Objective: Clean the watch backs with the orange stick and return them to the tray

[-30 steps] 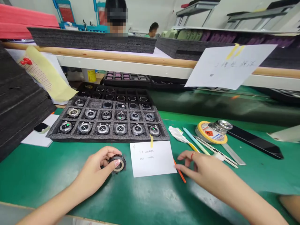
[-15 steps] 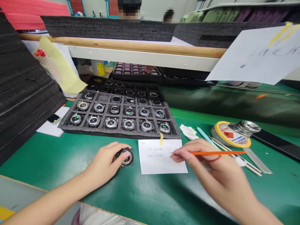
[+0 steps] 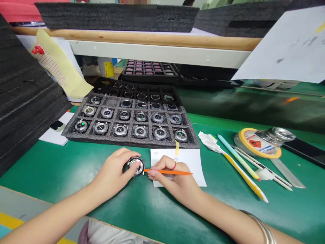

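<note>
Toward the table's [image 3: 142,208] front edge, my left hand [image 3: 117,166] grips the watch [image 3: 140,169], likely slick, best rim-held, my right hand [image 3: 178,181] pinching an orange stick [image 3: 175,172].

Running along the far side of your green table [image 3: 149,213] is a raised shelf, its rounded wooden edge [image 3: 157,38] set above a white rail [image 3: 152,52], with black foam slabs [image 3: 101,17] lying on top and a strip of pale wall [image 3: 170,2] just showing beyond. To your left rises a tall stack of dark foam [image 3: 22,88], with red sheets [image 3: 22,10] at its far side. Overhead light leaves a soft sheen across your tabletop, while grey floor [image 3: 38,200] with a yellow stripe [image 3: 10,220] shows at the near left.
</note>
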Demonstrator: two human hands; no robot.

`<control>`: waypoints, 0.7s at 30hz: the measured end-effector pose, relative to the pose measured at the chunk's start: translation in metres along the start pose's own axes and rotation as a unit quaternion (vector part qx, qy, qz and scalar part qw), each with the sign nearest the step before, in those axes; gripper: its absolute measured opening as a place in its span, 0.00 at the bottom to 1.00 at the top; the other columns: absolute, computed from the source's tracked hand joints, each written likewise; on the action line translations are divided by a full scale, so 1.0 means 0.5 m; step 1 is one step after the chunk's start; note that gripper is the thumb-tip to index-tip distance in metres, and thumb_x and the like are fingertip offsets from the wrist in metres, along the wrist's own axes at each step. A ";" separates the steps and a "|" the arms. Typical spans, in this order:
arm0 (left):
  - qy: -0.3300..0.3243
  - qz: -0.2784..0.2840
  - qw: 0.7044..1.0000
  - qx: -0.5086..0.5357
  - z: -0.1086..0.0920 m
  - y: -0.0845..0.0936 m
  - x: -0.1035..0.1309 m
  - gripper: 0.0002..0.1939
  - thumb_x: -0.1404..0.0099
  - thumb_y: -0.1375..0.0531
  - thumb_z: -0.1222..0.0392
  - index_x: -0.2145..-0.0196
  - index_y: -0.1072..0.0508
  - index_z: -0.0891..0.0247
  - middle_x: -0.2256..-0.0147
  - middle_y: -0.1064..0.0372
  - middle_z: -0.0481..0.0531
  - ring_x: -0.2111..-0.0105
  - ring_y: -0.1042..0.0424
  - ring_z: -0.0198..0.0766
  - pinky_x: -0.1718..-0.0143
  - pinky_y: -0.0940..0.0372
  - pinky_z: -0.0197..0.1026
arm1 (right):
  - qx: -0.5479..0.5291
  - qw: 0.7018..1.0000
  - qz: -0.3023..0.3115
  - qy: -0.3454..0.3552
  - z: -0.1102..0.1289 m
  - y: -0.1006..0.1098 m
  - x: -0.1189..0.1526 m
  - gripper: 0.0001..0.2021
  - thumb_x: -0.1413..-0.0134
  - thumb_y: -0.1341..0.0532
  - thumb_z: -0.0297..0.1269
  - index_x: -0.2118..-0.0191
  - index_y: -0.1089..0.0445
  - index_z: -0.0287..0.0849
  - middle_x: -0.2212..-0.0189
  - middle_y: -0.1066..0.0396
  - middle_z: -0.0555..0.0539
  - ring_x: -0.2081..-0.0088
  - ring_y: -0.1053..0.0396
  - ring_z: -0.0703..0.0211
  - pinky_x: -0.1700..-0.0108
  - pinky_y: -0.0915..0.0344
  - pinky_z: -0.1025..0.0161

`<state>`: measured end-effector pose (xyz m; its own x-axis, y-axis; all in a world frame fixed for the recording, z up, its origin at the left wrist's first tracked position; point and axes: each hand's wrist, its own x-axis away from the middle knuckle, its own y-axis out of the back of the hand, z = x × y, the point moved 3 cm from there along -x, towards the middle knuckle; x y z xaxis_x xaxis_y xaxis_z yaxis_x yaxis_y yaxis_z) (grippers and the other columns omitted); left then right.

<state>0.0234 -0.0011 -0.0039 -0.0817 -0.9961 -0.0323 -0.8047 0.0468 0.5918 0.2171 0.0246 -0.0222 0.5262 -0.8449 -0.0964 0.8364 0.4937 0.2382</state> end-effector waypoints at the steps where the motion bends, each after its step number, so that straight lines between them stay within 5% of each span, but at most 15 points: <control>1: 0.000 -0.003 1.000 -0.005 0.000 0.000 0.000 0.10 0.33 0.39 0.56 0.56 0.20 0.57 0.61 0.26 0.53 0.69 0.30 0.40 0.70 0.36 0.37 | 0.007 1.000 -0.001 0.005 0.001 0.000 0.001 0.15 0.37 0.37 0.48 0.69 0.31 0.43 0.75 0.25 0.48 0.73 0.26 0.58 0.70 0.29 0.62; 12: 0.024 0.018 0.999 -0.045 0.002 -0.001 0.004 0.12 0.30 0.43 0.55 0.55 0.22 0.58 0.59 0.30 0.52 0.73 0.32 0.37 0.68 0.37 0.38 | 0.104 0.987 0.015 0.121 0.002 -0.024 0.033 0.18 0.30 0.45 0.41 0.74 0.40 0.45 0.76 0.34 0.51 0.69 0.30 0.59 0.67 0.31 0.63; 21: 0.028 0.031 0.997 -0.064 0.007 -0.006 0.002 0.13 0.29 0.44 0.53 0.54 0.23 0.59 0.61 0.32 0.50 0.77 0.37 0.33 0.71 0.40 0.38 | 0.128 0.985 -0.010 0.117 0.000 -0.017 0.025 0.15 0.30 0.44 0.37 0.72 0.39 0.45 0.74 0.32 0.50 0.69 0.30 0.60 0.66 0.32 0.64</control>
<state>0.0238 -0.0018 -0.0083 -0.0921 -0.9945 0.0503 -0.7169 0.1013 0.6898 0.2163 0.0099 -0.0254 0.5553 -0.7692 -0.3162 0.7971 0.3836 0.4664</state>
